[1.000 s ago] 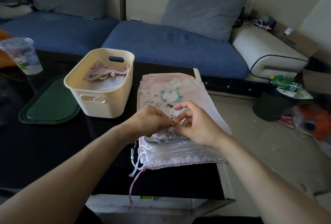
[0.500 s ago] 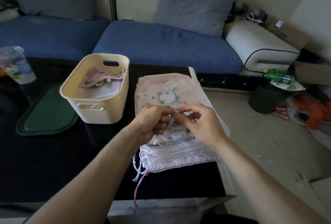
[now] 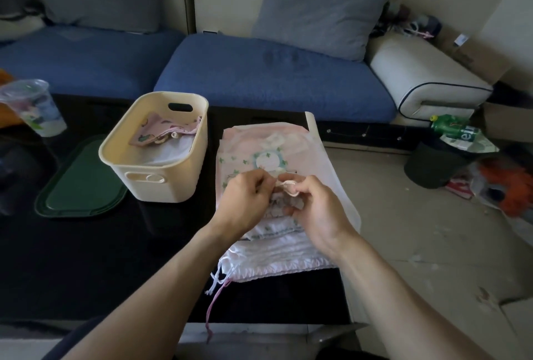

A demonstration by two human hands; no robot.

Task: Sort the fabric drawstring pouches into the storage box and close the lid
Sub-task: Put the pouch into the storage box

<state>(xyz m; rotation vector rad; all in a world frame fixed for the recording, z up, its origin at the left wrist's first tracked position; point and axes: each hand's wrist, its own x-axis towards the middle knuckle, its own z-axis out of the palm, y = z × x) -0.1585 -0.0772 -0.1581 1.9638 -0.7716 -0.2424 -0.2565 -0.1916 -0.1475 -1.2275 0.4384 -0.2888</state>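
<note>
A stack of pale fabric drawstring pouches (image 3: 288, 256) lies on the right part of the black table, cords hanging over the front edge. The top pouch (image 3: 265, 160) is pink with a round printed motif. My left hand (image 3: 245, 204) and my right hand (image 3: 314, 207) meet over the stack, both pinching the drawstring (image 3: 287, 186) of a small pouch bunched between them. The cream storage box (image 3: 161, 184) stands left of the stack, open, with a pink patterned pouch (image 3: 161, 132) and white fabric inside. The dark green lid (image 3: 83, 186) lies flat to the box's left.
A clear plastic cup (image 3: 34, 106) stands at the table's far left. A blue sofa (image 3: 259, 71) with grey cushions runs behind the table. On the floor at right are a dark bin (image 3: 432, 163) with a green bottle (image 3: 452, 129) and scattered litter.
Both hands have gathered the small pouch tighter and pulled its cord into a loop between the fingers. The head camera has shifted slightly; box, lid and stack stay put.
</note>
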